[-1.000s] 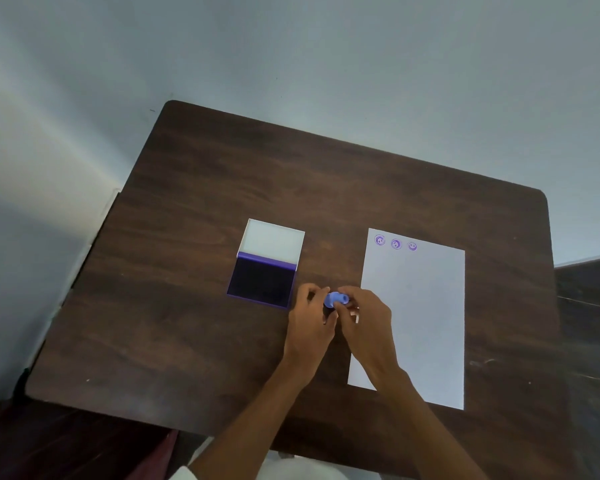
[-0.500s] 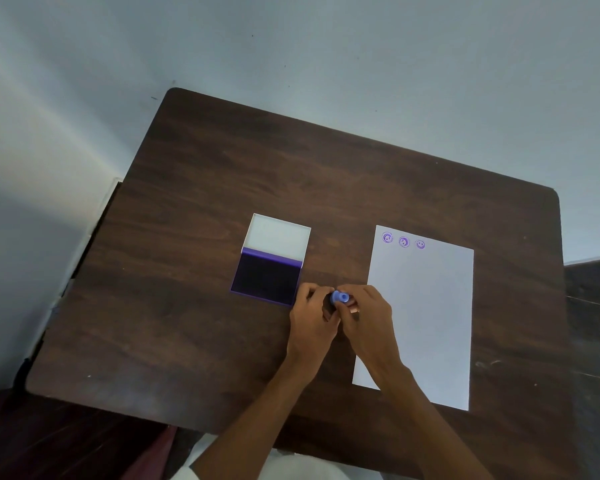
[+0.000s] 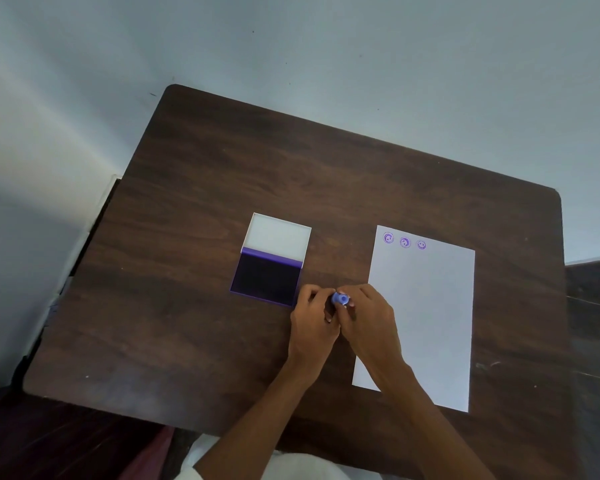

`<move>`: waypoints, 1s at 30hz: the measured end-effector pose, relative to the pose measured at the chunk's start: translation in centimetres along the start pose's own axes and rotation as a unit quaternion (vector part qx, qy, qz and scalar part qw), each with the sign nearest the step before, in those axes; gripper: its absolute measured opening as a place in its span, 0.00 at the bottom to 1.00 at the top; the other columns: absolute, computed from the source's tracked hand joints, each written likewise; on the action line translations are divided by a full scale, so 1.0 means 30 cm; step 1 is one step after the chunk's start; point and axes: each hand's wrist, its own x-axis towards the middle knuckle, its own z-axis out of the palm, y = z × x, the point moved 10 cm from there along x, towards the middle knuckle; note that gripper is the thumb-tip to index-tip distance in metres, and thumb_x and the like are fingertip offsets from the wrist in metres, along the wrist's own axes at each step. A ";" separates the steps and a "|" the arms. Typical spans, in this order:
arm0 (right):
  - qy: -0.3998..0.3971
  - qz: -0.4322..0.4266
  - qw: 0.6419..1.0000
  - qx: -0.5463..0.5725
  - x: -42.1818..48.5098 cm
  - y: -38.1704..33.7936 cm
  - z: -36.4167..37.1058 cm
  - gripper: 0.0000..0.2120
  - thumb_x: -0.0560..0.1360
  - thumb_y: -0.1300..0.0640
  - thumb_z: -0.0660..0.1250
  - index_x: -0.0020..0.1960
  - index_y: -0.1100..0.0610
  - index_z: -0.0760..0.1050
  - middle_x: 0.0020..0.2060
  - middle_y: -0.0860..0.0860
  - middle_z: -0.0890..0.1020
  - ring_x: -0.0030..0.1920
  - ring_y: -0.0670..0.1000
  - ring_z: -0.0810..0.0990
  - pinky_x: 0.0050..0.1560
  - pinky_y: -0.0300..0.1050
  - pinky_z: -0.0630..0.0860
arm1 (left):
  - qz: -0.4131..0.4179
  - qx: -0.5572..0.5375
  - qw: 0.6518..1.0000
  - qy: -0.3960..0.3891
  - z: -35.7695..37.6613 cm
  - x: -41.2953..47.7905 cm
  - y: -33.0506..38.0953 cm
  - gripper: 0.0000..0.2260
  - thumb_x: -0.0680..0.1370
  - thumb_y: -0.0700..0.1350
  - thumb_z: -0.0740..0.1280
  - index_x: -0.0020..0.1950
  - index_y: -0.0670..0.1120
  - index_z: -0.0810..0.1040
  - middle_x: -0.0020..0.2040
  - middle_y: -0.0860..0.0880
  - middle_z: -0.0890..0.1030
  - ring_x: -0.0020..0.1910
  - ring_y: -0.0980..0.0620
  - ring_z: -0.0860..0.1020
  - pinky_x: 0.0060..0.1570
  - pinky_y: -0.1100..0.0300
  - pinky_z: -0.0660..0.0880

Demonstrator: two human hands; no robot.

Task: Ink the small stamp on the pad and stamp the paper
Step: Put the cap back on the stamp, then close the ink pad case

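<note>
Low in the frame's centre, both my hands' fingers (image 3: pixel 340 292) still pinch the small blue stamp (image 3: pixel 340 299), no nearer the open ink pad (image 3: pixel 266 278), so inking remains undone.

The setting reads as a plain room in a home or small office; the frame does not settle which. The evidence is sparse: a dark wood-grain desk (image 3: pixel 222 202) with rounded corners stands pushed into the corner of two bare, pale, painted walls (image 3: pixel 326 46) carrying a few small marks. On the desk lie stationery items only: an open ink pad (image 3: pixel 267 278) with its white lid (image 3: pixel 278 237) folded back, and a white sheet of paper (image 3: pixel 426 306) bearing three purple round imprints (image 3: pixel 405 242) along its top edge. A dark floor or second dark surface (image 3: pixel 593 323) shows at the right edge. No machinery, shelving or signage is visible.
</note>
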 end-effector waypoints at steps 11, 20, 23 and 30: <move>-0.007 0.004 1.000 -0.027 0.049 0.025 0.016 0.13 0.77 0.55 0.67 0.56 0.63 0.78 0.52 0.59 0.83 0.44 0.46 0.72 0.51 0.31 0.65 | -0.034 -0.035 0.997 -0.058 0.034 -0.007 -0.005 0.11 0.65 0.34 0.79 0.44 0.36 0.83 0.41 0.40 0.84 0.35 0.45 0.83 0.39 0.57 0.80; 0.021 -0.050 0.998 -0.037 0.027 -0.052 -0.020 0.12 0.76 0.54 0.69 0.53 0.62 0.80 0.49 0.59 0.84 0.42 0.46 0.74 0.46 0.23 0.62 | -0.076 -0.010 0.984 -0.161 0.050 -0.006 -0.018 0.13 0.76 0.43 0.71 0.58 0.39 0.80 0.53 0.42 0.82 0.48 0.46 0.81 0.51 0.65 0.72; 0.032 -0.067 0.996 -0.043 0.020 -0.083 -0.056 0.17 0.74 0.51 0.71 0.56 0.61 0.79 0.53 0.58 0.83 0.48 0.51 0.79 0.53 0.33 0.68 | -0.053 0.013 0.975 -0.214 0.002 0.016 -0.013 0.13 0.78 0.46 0.69 0.60 0.41 0.79 0.56 0.44 0.81 0.51 0.49 0.80 0.55 0.65 0.71; 0.106 -0.038 0.993 0.039 0.047 -0.203 -0.160 0.17 0.73 0.51 0.72 0.60 0.56 0.78 0.55 0.53 0.82 0.49 0.47 0.79 0.47 0.31 0.68 | -0.011 -0.001 0.999 -0.034 -0.406 0.259 -0.102 0.05 0.75 0.39 0.71 0.50 0.44 0.84 0.45 0.49 0.84 0.37 0.58 0.78 0.42 0.76 0.71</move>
